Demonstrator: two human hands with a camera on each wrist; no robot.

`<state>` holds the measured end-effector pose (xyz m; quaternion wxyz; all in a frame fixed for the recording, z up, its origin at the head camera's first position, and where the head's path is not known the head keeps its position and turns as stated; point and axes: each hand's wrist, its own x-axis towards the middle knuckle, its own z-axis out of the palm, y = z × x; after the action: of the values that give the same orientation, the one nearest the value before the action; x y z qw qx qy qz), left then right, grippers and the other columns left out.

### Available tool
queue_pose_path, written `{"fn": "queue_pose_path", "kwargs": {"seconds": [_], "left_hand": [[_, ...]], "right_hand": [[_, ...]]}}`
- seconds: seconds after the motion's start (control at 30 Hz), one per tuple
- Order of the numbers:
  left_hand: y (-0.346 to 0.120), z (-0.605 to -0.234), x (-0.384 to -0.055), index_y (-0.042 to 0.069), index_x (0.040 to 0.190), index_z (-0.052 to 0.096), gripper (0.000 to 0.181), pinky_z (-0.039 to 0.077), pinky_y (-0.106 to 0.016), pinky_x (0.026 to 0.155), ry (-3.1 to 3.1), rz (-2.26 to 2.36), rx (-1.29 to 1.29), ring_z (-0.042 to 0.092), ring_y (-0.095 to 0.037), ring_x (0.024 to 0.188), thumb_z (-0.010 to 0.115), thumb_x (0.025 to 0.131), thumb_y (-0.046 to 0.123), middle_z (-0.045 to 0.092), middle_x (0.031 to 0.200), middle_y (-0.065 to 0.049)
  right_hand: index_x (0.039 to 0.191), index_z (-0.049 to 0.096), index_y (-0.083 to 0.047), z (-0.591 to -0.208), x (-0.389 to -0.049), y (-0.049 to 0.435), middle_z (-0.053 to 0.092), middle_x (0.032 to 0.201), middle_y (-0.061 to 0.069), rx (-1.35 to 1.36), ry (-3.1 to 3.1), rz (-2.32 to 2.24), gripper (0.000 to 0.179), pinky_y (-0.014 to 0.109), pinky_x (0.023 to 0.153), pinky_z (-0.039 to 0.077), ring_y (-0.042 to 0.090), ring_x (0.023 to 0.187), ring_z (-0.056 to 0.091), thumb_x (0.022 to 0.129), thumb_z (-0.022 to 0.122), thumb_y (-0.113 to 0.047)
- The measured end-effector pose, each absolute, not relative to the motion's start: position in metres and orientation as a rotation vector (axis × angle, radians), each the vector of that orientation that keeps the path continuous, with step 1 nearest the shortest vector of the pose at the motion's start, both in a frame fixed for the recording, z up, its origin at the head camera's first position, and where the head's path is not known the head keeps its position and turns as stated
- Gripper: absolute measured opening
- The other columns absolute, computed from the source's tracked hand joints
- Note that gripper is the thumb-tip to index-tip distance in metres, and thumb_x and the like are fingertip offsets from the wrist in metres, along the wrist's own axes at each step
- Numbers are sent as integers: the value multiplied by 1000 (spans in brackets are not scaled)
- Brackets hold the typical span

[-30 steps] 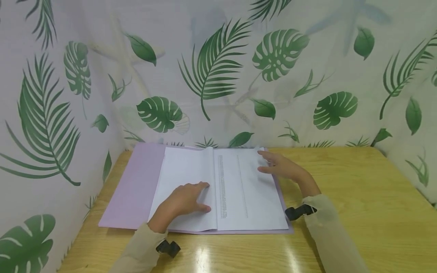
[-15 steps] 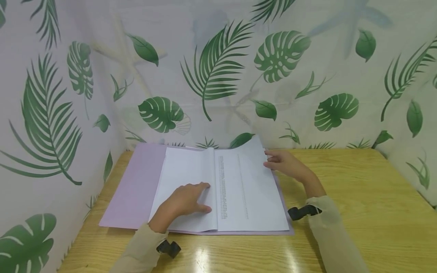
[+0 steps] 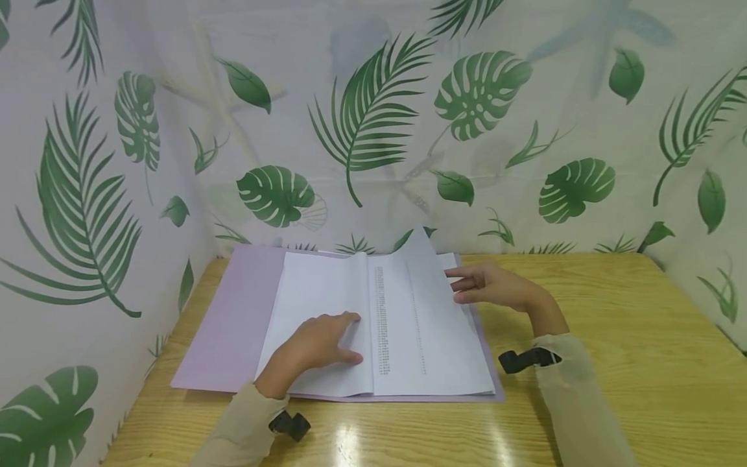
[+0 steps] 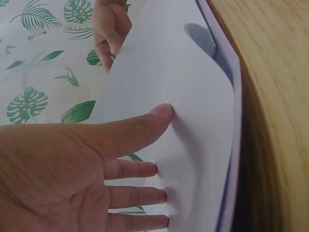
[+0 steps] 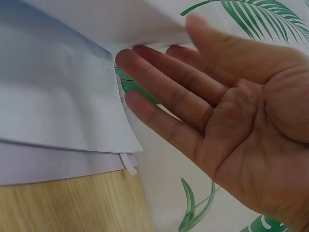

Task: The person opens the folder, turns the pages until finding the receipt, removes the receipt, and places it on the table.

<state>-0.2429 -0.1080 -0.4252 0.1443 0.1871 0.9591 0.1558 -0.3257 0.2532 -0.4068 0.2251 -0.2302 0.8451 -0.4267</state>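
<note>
A lilac folder (image 3: 233, 311) lies open on the table, holding white pages. My left hand (image 3: 315, 340) rests on the left page (image 3: 312, 279) beside the centre fold, fingers straight and thumb apart. On the right, a printed page (image 3: 408, 311) with narrow columns of small text has its far outer corner lifted and bent up. My right hand (image 3: 496, 285) is at that page's outer edge. In the right wrist view, its fingertips (image 5: 126, 57) touch the raised page (image 5: 125, 19), the fingers nearly straight, palm showing. More pages (image 5: 58, 111) lie beneath on the cover.
The wooden table (image 3: 613, 337) extends to the right of the folder and in front of it. A leaf-patterned cloth (image 3: 496, 149) rises behind the table and along both sides. A small white strip (image 5: 129, 164) sticks out at the folder's edge.
The right page's far corner has risen from the stack and bent leftward, baring the sheet below. My right hand has shifted slightly right and down. The left hand stays in place.
</note>
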Motion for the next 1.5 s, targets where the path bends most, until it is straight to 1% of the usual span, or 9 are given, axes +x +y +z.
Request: {"fn": "queue_pose_path", "kwargs": {"seconds": [0.2,0.47,0.73,0.87,0.97,1.1,1.2,1.37,1.5], "left_hand": [[-109,-426,-242,10,150,49,77,45,-51,113,2764,460,544,56,-35,136,81,86,40,57,149,-14],[-109,-426,-240,10,150,49,77,45,-52,113,2762,461,543,56,-36,136,81,86,41,57,149,-14],[-109,-424,-240,10,150,49,77,45,-51,113,2761,442,543,55,-35,136,80,87,41,57,149,-14],[-109,-423,-240,9,149,49,76,46,-51,113,2756,447,543,56,-36,136,81,87,40,57,149,-14],[-109,-424,-239,10,149,49,76,46,-51,113,2755,451,540,56,-36,135,81,86,40,58,148,-14],[-109,-424,-239,10,149,50,76,46,-51,113,2761,452,544,56,-35,135,81,87,40,58,148,-14],[-110,-423,-239,9,149,50,75,46,-51,113,2767,451,560,56,-35,135,81,87,39,57,149,-14],[-110,-420,-239,8,148,50,74,46,-50,113,2763,467,576,56,-35,136,81,87,38,57,149,-15],[-110,-420,-241,7,146,52,71,47,-50,113,2775,460,599,57,-35,135,79,89,38,58,148,-15]], "right_hand": [[155,43,-8,-410,-326,246,57,146,23,-603,2356,-1173,70,54,112,47,40,138,53,95,74,-27],[153,47,-9,-417,-328,235,64,137,23,-623,2386,-1160,71,51,104,54,34,125,65,91,78,-27],[154,45,-11,-418,-325,230,55,146,26,-562,2328,-1189,73,44,93,61,37,125,64,91,78,-25],[155,44,-13,-415,-323,230,49,152,23,-603,2254,-1233,71,40,88,63,40,134,56,93,76,-26],[154,45,-14,-412,-320,230,49,153,23,-669,2195,-1262,69,40,89,63,41,137,53,93,76,-23],[154,46,-14,-411,-320,227,51,151,24,-748,2109,-1254,68,38,92,61,37,127,63,93,75,-18],[154,47,-17,-411,-320,223,50,154,18,-816,2107,-1179,65,37,98,58,32,123,67,95,73,-17],[155,46,-20,-411,-318,213,39,164,9,-946,2149,-1060,65,51,112,48,37,139,53,96,72,-18],[156,43,-19,-412,-317,205,31,167,7,-969,2179,-990,67,60,116,40,41,149,39,96,71,-21]]}}
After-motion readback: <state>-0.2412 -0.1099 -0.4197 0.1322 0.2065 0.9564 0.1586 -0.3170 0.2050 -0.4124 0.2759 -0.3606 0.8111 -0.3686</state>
